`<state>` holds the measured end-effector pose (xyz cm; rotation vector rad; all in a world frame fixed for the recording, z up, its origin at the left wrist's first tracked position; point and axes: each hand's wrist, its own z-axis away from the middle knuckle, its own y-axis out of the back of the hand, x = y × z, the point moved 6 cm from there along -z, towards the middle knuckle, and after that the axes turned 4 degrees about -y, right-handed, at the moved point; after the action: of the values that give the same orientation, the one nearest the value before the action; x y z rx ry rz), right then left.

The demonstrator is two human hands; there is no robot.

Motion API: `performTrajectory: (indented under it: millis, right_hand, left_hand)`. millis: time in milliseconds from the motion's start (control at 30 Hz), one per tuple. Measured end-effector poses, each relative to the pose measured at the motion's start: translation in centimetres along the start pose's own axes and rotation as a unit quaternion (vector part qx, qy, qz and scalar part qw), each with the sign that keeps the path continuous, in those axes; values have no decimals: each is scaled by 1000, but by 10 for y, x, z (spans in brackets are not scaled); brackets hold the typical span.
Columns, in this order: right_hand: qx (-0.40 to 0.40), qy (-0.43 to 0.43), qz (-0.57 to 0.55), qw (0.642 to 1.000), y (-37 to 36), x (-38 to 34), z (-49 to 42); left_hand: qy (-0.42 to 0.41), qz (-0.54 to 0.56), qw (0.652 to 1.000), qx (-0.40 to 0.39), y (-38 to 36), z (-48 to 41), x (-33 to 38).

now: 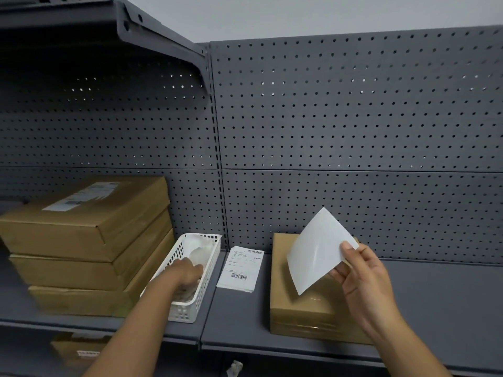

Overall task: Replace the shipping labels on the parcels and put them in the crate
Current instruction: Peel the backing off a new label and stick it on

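**Blank sheet held over the parcel**

The right hand [364, 278] pinches a white blank sheet [318, 251] at its right corner, above the flat brown cardboard parcel [302, 308] lying near the grey metal shelf's [435, 300] front edge; bare shelf opens to its right. The left hand [187, 273] reaches into the white slotted plastic basket [209, 254], blurred, so I cannot tell its grip.

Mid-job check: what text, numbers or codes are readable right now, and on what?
Nothing is legible.
Label stack on the shelf: barcodes and printed lines, too small to read.
Parcel label on the top left parcel: blurred.
Lower label on the box below the shelf: blurred.
Sheet in the right hand: blank side showing.
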<state>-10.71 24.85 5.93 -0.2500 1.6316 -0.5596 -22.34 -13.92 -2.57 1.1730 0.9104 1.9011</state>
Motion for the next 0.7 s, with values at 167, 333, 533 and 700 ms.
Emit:
performTrajectory:
  millis: [167,333,533,700]
  right_hand:
    - [-2,18,28,999,3,-4,1]
    - [-1,42,70,997,0,-6,1]
    - [-24,116,134,984,-8,-20,6]
    - [-63,181,198,961,-16,-32,20]
  left_hand:
    - [-56,42,992,107,28,29,17]
    - [-190,146,945,222,36,99,74]
    - [-238,482,844,-10,-15,145,150]
    - [-175,610,762,-129,-39,152,175]
